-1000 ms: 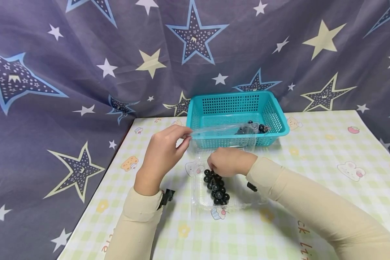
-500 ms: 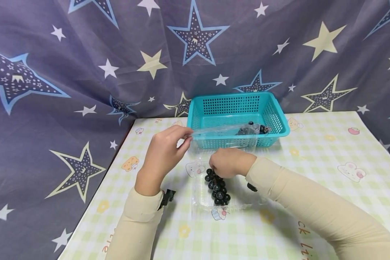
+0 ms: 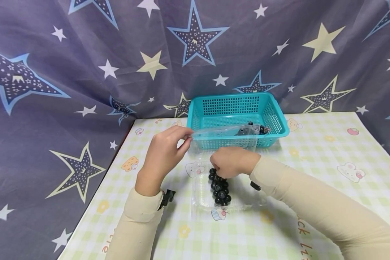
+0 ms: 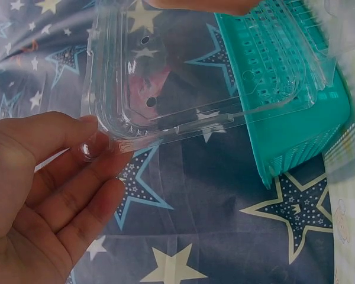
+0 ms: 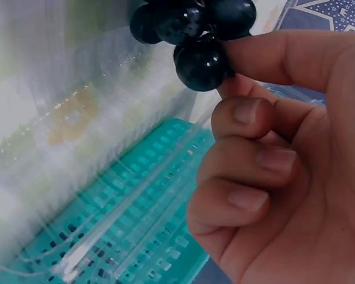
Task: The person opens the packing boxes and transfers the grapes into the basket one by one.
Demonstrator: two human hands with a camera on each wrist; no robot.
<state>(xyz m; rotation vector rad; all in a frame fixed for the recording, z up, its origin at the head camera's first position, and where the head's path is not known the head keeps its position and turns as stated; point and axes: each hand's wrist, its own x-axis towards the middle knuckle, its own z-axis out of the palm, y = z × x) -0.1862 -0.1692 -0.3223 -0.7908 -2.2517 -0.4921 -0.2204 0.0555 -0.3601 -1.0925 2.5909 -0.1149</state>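
Observation:
A clear plastic clamshell box (image 3: 243,196) lies open on the table with its lid raised. My left hand (image 3: 165,151) pinches the corner of that clear lid (image 4: 165,118) between thumb and fingers. Inside the box's base, toward its left half, lies a bunch of dark grapes (image 3: 219,189). My right hand (image 3: 232,161) reaches over the base and pinches the far end of the bunch. In the right wrist view, thumb and forefinger grip the bunch beside a dark grape (image 5: 201,64), the other fingers curled in.
Behind the lid stands a turquoise perforated basket (image 3: 230,96) with more dark grapes (image 3: 262,129) at its right end. A star-patterned curtain (image 3: 117,72) hangs along the back and left. A checked cloth (image 3: 312,144) covers the table.
My right hand and the far end of the grape bunch have shifted slightly to the right, leaving the bunch more upright in the head view. My left hand keeps holding the lid.

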